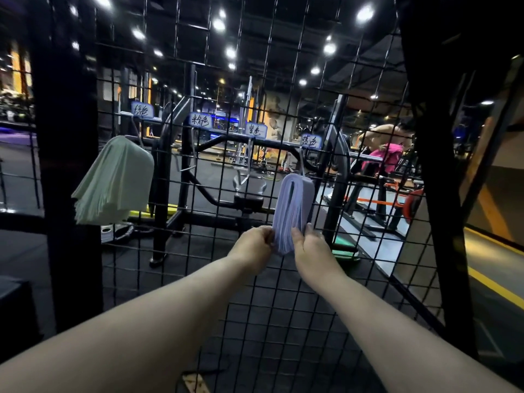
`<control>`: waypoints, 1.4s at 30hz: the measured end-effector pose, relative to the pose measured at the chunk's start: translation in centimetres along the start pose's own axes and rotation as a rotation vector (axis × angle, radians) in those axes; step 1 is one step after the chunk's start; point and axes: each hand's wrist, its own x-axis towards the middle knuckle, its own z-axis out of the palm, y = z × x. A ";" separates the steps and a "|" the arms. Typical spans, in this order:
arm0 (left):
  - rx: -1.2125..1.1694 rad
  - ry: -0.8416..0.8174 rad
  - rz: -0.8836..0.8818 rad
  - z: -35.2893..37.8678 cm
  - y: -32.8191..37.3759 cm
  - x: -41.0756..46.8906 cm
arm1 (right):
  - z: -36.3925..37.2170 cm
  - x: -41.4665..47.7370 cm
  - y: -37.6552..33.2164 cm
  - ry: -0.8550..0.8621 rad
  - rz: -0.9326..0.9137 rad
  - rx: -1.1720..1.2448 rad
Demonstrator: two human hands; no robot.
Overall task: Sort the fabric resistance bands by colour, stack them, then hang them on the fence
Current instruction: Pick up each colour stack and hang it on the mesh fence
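Note:
A stack of pale blue fabric bands (293, 211) hangs on a metal hook of the black wire fence (283, 307), under the rightmost label (311, 141). My left hand (253, 246) pinches the stack's lower left edge. My right hand (310, 245) grips its lower right edge. A stack of pale green bands (114, 181) hangs from the leftmost hook, under its own label (142, 110). Two middle labels (200, 120) (256, 129) have bare hooks (187, 168) below them.
A thick black fence post (68, 194) stands at the left and another (442, 194) at the right. Behind the mesh are gym machines (246, 199) and a person bent over in the right background (388, 137). A yellow floor line (493, 285) runs at the right.

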 end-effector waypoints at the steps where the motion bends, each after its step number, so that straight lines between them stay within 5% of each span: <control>1: 0.025 -0.018 -0.039 0.0 -0.8 -0.3 | 0.2 -0.5 0.2 -0.022 0.021 -0.016; 10: 0.051 -0.154 -0.272 -0.8 -4.4 -7.2 | 2.0 -7.0 2.2 -0.268 0.165 -0.157; 23: 0.140 -0.219 -0.524 -4.6 -8.9 -27.6 | 8.3 -22.3 -1.9 -0.889 0.131 -0.395; 35: 0.118 -0.178 -0.689 -6.5 -9.5 -41.6 | 12.3 -34.7 -6.2 -1.062 0.086 -0.361; 42: 0.228 -0.207 -0.632 -7.6 -7.5 -44.0 | 11.3 -37.1 -7.9 -1.090 0.052 -0.415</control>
